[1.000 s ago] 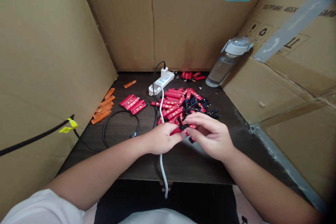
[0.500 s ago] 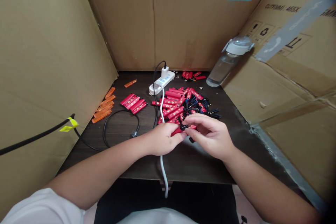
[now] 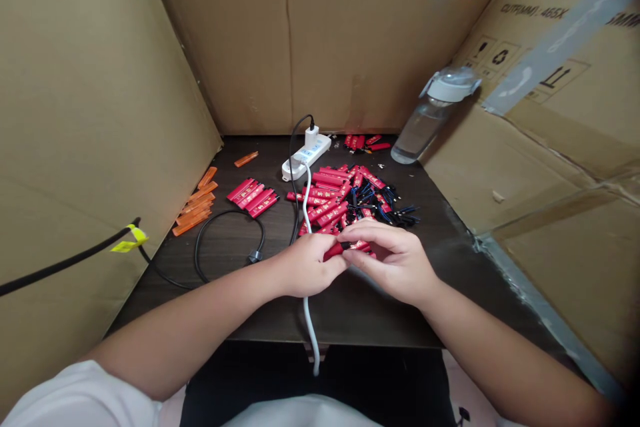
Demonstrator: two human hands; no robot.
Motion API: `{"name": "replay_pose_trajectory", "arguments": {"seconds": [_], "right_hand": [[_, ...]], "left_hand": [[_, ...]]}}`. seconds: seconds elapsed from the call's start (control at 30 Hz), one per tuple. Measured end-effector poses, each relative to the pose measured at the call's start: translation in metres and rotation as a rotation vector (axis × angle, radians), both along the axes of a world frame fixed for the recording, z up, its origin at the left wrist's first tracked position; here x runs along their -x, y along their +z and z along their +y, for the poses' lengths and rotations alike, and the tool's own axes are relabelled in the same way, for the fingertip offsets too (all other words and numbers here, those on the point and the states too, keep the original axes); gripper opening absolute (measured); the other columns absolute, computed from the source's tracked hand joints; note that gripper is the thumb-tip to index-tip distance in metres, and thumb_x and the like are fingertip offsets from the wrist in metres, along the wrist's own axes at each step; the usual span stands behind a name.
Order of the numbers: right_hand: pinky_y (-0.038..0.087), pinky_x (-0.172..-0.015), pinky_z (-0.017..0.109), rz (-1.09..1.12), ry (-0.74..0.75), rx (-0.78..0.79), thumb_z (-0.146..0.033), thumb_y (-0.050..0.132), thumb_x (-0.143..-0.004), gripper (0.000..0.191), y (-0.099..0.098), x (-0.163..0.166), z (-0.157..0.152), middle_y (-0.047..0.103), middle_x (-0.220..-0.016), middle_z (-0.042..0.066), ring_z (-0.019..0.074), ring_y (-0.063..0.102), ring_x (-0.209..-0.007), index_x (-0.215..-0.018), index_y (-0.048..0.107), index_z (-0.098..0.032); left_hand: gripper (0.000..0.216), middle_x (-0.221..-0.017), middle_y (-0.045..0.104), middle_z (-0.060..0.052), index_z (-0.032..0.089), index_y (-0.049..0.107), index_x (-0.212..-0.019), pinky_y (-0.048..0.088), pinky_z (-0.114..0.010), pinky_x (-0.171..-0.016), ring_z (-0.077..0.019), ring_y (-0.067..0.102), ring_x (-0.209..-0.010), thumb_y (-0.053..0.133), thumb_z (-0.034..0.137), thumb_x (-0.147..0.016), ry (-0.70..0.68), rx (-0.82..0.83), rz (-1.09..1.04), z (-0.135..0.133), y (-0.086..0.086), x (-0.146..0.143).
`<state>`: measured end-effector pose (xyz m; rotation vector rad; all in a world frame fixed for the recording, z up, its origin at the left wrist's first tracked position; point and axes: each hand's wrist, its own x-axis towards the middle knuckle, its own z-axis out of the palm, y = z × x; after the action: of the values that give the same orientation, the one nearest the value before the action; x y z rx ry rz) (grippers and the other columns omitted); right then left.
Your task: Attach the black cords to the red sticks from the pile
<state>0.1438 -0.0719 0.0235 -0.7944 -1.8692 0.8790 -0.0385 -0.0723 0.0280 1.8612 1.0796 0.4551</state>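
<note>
Low over the front of the dark table, my left hand (image 3: 307, 265) is closed around a slim red casing (image 3: 333, 251) with a black end. My right hand (image 3: 397, 260) pinches that black end between thumb and fingertips, its other fingers curled. Part of the casing is hidden by the fingers. Just beyond both hands lies a pile of red casings (image 3: 327, 195) with gold print, mixed with small black and blue parts (image 3: 383, 205). Left of the pile, several red casings (image 3: 253, 197) lie side by side in a row.
Orange strips (image 3: 196, 207) lie along the left cardboard wall (image 3: 100, 80). A white power strip (image 3: 306, 155) with a plug stands behind the pile; its white cable (image 3: 311, 327) runs under my left wrist. A black cable (image 3: 197, 247) loops at left. A water bottle (image 3: 425, 121) leans at right.
My right fingers have moved slightly left, closer to my left hand, and the black end now sits in line against the red casing. The camera view has shifted slightly.
</note>
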Motion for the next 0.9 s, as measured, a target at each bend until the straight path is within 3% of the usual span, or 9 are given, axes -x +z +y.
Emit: {"name": "replay_pose_trajectory", "arguments": {"seconds": [0.17,0.37,0.47,0.7,0.9], "right_hand": [[0.054,-0.088,0.038,0.113,-0.068,0.065,-0.020,0.069,-0.079,0.019,0.0020,-0.0020,-0.0005,0.070,-0.103,0.008,0.0229,0.065,-0.100,-0.097,0.073,-0.024],[0.055,-0.085,0.034,0.151,-0.070,0.098,-0.020,0.066,-0.083,0.014,0.0010,-0.0011,0.0002,0.071,-0.098,0.006,0.0199,0.066,-0.094,-0.094,0.072,-0.024],[0.056,-0.082,0.033,0.186,-0.088,0.150,-0.023,0.067,-0.082,0.013,-0.0017,-0.0014,0.0018,0.070,-0.096,0.006,0.0189,0.066,-0.090,-0.095,0.071,-0.023],[0.055,-0.075,0.028,0.168,-0.026,0.162,-0.023,0.067,-0.083,0.012,-0.0048,0.0013,0.0041,0.068,-0.094,0.005,0.0170,0.065,-0.086,-0.094,0.070,-0.022],[0.054,-0.071,0.028,0.131,0.021,0.111,-0.020,0.063,-0.085,0.011,-0.0059,0.0039,0.0057,0.067,-0.093,0.005,0.0161,0.064,-0.083,-0.095,0.068,-0.021]], "left_hand": [[0.042,-0.055,0.040,0.004,0.016,0.050,-0.065,0.030,-0.023,-0.049,-0.0090,0.038,-0.052,0.045,0.052,-0.087,0.022,0.131,-0.164,0.0029,0.0044,0.0033],[0.055,-0.050,0.036,0.004,0.015,0.048,-0.064,0.024,-0.020,-0.041,-0.0063,0.031,-0.043,0.032,0.061,-0.090,0.082,0.348,-0.332,0.0049,0.0008,0.0033],[0.053,-0.048,0.035,0.005,0.015,0.048,-0.064,0.022,-0.019,-0.038,-0.0060,0.030,-0.040,0.035,0.060,-0.089,0.140,0.453,-0.381,0.0051,-0.0018,0.0026],[0.034,-0.049,0.031,0.006,0.016,0.045,-0.062,0.012,-0.016,-0.035,-0.0035,0.024,-0.038,0.049,0.041,-0.084,0.195,0.600,-0.631,0.0083,-0.0011,0.0042],[0.044,-0.053,0.034,0.005,0.015,0.046,-0.064,0.013,-0.015,-0.034,-0.0030,0.026,-0.038,0.048,0.054,-0.084,0.209,0.702,-0.659,0.0091,0.0027,0.0059]]}}
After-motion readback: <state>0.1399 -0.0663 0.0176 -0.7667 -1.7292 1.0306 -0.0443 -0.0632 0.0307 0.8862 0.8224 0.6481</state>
